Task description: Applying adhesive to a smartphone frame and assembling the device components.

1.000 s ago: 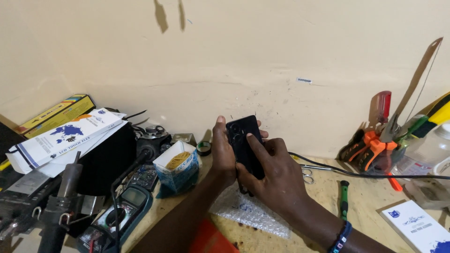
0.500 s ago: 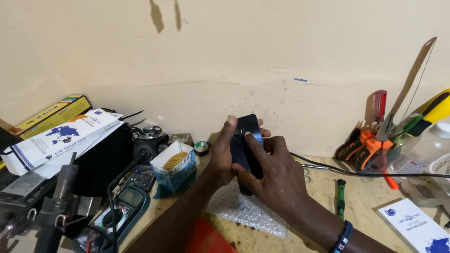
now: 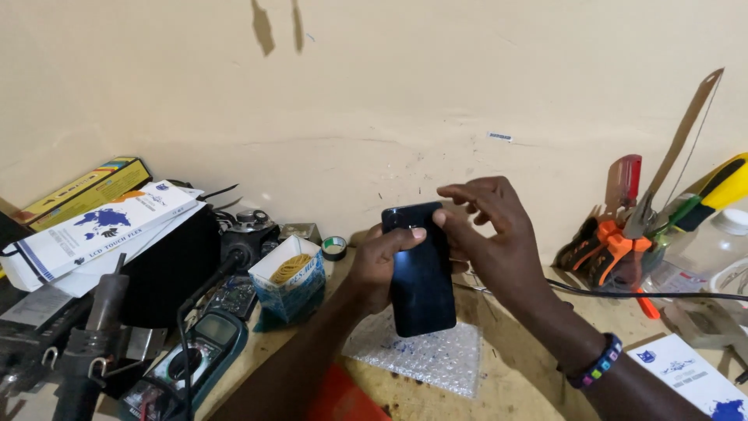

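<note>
A black smartphone (image 3: 421,274) is held upright above the workbench, its dark glossy face toward me. My left hand (image 3: 382,261) grips it from the left, thumb lying across its upper face. My right hand (image 3: 491,234) is at the phone's top right corner, thumb and fingertips pinching near the upper edge, the other fingers spread. A beaded bracelet (image 3: 594,362) is on my right wrist. Under the phone lies a sheet of bubble wrap (image 3: 425,355) on the bench.
Left: a small open box with yellow coiled material (image 3: 292,273), a multimeter (image 3: 204,347), a soldering tool (image 3: 93,343), a black box with white cartons on top (image 3: 101,226), a tape roll (image 3: 334,247). Right: pliers and screwdrivers (image 3: 623,234), a black cable (image 3: 647,294), a white card (image 3: 686,370).
The phone has risen and turned more upright. My right hand has slid from covering its face to its top right corner, fingers now spread.
</note>
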